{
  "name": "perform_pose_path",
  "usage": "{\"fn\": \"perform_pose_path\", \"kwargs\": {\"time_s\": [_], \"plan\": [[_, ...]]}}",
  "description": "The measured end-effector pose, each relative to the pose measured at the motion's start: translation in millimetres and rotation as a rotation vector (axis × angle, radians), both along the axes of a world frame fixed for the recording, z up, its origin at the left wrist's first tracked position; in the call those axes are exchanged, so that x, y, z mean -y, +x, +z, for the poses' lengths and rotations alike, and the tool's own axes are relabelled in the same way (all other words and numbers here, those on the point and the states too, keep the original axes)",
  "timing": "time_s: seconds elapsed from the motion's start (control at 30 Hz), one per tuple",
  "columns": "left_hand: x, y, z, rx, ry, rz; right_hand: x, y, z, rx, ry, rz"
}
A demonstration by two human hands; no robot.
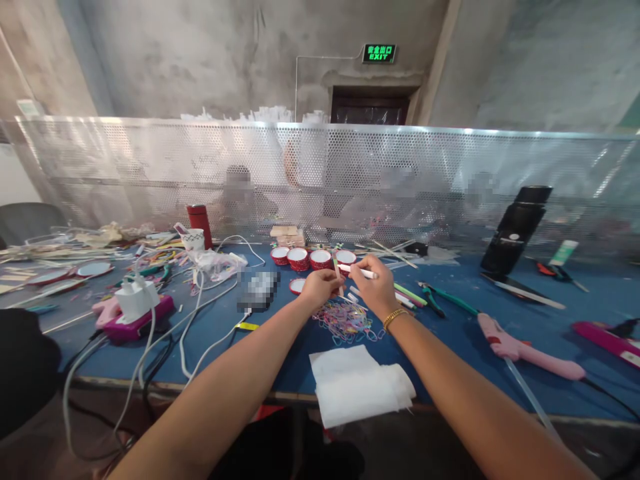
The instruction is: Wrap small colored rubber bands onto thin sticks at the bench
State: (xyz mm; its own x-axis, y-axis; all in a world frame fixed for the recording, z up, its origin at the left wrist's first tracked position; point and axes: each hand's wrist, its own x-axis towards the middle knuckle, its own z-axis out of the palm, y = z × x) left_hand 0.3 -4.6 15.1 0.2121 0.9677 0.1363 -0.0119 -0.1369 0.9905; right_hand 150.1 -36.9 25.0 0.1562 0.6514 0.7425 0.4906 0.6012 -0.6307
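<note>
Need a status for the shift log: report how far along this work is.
Looks done: four red-wrapped rings lined up in a row, a fifth nearer. In hand: the left hand and right hand grip a white stick. Left: loose rubber bands and more sticks beside them.

A blue table (450, 313) runs the width of the scene, backed by a perforated metal screen (450, 180). Far left stand a red flask (200, 225) and a white patterned cup (193, 239); nearer, a white charger (135, 300) sits on a magenta block (160, 313). Near centre lies folded white paper (357, 385). Right: green-handled pliers (440, 300), a pink glue gun (525, 350), a tilted black bottle (517, 230). A green exit sign (379, 53) glows far above
</note>
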Motion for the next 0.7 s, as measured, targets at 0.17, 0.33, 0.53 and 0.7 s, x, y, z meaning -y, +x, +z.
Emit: {"fn": "perform_pose_path", "kwargs": {"time_s": [0.17,0.33,0.53,0.7], "plan": [[-0.7,1.1,-1.1,0.003,0.007,0.003,0.4,-0.6,0.7,-0.015,-0.005,0.008],[-0.4,1.3,-0.9,0.024,0.006,-0.02,-0.1,-0.2,0.7,-0.004,-0.01,0.014],[-0.2,1.3,-0.1,0.03,-0.001,-0.02,-4.9,0.5,-1.8,0.001,0.042,0.005],[-2.9,0.2,2.5,0.06,-0.022,-0.021,-8.9,4.0,-3.3,0.024,0.071,-0.062]]}}
